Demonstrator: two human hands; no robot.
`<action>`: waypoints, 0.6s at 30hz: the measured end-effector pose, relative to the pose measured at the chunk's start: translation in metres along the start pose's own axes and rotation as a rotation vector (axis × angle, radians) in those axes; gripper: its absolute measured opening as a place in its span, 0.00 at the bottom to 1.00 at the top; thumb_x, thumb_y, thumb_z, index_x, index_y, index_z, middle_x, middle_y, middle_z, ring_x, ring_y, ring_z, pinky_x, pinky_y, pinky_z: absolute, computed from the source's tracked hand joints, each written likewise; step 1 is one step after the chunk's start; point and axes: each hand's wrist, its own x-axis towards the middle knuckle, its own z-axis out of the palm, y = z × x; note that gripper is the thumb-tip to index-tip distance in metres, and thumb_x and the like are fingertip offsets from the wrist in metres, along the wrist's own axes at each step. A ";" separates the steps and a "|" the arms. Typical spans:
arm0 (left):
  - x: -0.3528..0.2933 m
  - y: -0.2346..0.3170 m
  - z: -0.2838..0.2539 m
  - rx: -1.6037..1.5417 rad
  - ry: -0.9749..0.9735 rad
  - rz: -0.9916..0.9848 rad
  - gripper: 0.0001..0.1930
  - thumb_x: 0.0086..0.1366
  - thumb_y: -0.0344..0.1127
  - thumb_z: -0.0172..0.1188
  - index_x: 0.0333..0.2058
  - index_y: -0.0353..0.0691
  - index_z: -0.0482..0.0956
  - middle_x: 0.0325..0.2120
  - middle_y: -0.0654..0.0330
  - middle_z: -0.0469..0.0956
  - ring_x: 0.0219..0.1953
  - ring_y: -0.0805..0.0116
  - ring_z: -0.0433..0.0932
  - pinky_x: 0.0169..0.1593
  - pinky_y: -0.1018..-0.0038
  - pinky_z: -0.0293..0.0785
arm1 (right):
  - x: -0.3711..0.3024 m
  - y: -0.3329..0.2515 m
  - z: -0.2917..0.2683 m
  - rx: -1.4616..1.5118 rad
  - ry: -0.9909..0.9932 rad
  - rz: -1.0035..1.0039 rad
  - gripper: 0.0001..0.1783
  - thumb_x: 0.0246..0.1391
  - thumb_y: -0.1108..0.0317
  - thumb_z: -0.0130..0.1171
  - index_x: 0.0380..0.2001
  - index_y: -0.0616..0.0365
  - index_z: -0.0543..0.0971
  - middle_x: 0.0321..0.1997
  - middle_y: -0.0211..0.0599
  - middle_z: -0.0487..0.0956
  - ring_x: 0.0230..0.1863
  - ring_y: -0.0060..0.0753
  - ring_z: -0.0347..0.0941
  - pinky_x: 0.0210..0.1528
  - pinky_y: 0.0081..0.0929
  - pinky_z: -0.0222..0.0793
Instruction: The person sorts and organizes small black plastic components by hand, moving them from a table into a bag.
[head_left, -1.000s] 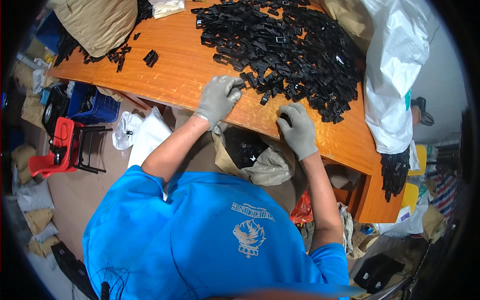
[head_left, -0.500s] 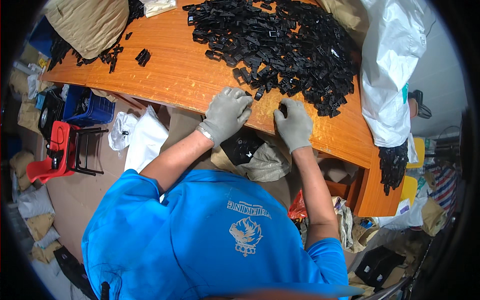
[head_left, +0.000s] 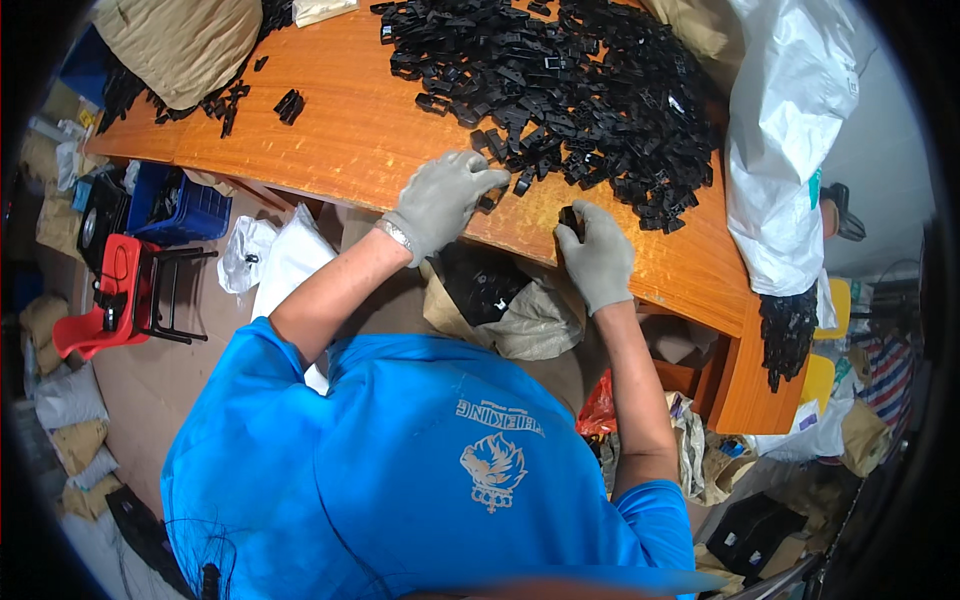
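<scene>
My left hand (head_left: 443,205), in a grey work glove, is closed at the table's near edge, with a small black plastic part (head_left: 488,203) at its thumb and fingertips. To the right, my right hand (head_left: 600,258), gloved alike, pinches another black plastic part (head_left: 568,217) between thumb and forefinger. Much of each part is hidden by the gloves. Just beyond both hands a large pile of black plastic parts (head_left: 600,110) spreads over the wooden table (head_left: 330,150). Below the table edge, an open woven sack (head_left: 540,325) with black content sits in front of me.
A brown sack (head_left: 180,50) lies on the table's far left beside more black parts (head_left: 290,106). A white sack (head_left: 785,150) stands at the right. On the floor at left are a red chair (head_left: 125,295), a blue crate (head_left: 180,215) and white bags (head_left: 290,255).
My left hand has moved slightly up and left, its fingers now stretching toward the black part. My right hand has shifted a little to the right, still with its part.
</scene>
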 end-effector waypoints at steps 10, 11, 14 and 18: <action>-0.009 0.000 0.005 0.007 -0.029 -0.049 0.23 0.67 0.25 0.60 0.58 0.56 0.84 0.48 0.56 0.81 0.55 0.50 0.80 0.54 0.55 0.79 | -0.004 -0.007 -0.012 -0.039 -0.017 -0.166 0.18 0.63 0.72 0.61 0.54 0.45 0.86 0.58 0.47 0.84 0.51 0.56 0.84 0.51 0.49 0.81; -0.005 0.003 0.002 0.005 -0.030 -0.048 0.23 0.67 0.25 0.60 0.58 0.56 0.84 0.48 0.56 0.81 0.55 0.50 0.80 0.54 0.55 0.79 | -0.004 -0.005 -0.012 -0.040 -0.018 -0.165 0.18 0.63 0.72 0.61 0.54 0.45 0.86 0.58 0.47 0.84 0.51 0.56 0.84 0.51 0.49 0.81; 0.006 0.007 -0.005 0.031 -0.103 0.034 0.21 0.66 0.30 0.65 0.57 0.57 0.84 0.48 0.57 0.81 0.57 0.51 0.79 0.54 0.55 0.80 | 0.002 0.001 -0.010 -0.076 0.077 -0.339 0.17 0.60 0.75 0.61 0.50 0.45 0.86 0.56 0.46 0.82 0.49 0.57 0.84 0.48 0.49 0.81; 0.016 0.003 -0.009 0.162 -0.083 0.198 0.17 0.64 0.34 0.68 0.52 0.55 0.86 0.48 0.58 0.81 0.57 0.52 0.79 0.55 0.57 0.79 | 0.007 0.004 -0.013 -0.079 -0.104 -0.345 0.12 0.60 0.71 0.65 0.47 0.48 0.86 0.48 0.44 0.82 0.47 0.53 0.84 0.47 0.48 0.80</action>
